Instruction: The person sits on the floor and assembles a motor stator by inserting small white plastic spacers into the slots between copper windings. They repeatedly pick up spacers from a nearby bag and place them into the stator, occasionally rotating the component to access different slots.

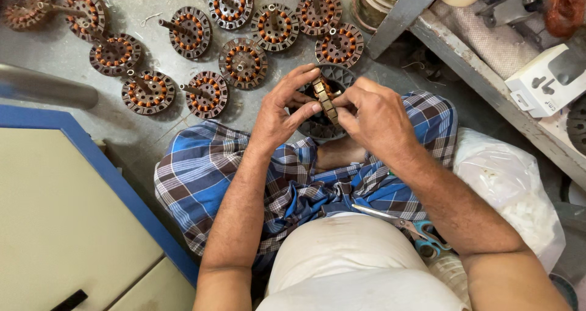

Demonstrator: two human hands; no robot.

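Both hands, left hand (pixel 282 106) and right hand (pixel 373 117), grip a tan ribbed strip (pixel 325 100) over a dark round stator (pixel 323 125)

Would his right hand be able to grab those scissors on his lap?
Probably yes: the scissors lie uncovered on the checked cloth just under his right forearm, but the right hand is busy gripping a small part.
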